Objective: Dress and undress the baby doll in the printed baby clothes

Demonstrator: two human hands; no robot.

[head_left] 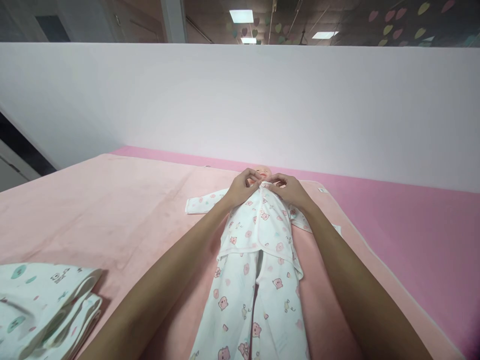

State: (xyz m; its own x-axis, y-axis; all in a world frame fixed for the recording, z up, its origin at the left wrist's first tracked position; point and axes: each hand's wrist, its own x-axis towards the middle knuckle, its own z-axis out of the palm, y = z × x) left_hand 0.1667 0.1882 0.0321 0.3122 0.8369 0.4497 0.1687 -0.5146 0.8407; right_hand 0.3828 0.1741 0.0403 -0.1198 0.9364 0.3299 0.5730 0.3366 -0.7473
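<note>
A baby doll (265,172) lies on its back, its face partly hidden behind my hands. It wears a white baby shirt (258,227) with pink animal prints and matching trousers (277,305). At the shirt's neckline my left hand (243,187) is closed, pinching the collar edge from the left. From the right, my right hand (287,189) pinches the same neckline, its fingers close to the left ones. A small round fastener seems to show between the fingertips. The sleeves stretch out to both sides.
Under the doll lies a pink blanket (142,215) over a darker pink mat (412,225). A folded white cloth with green prints (41,305) rests at the lower left. Behind stands a low white wall (240,100).
</note>
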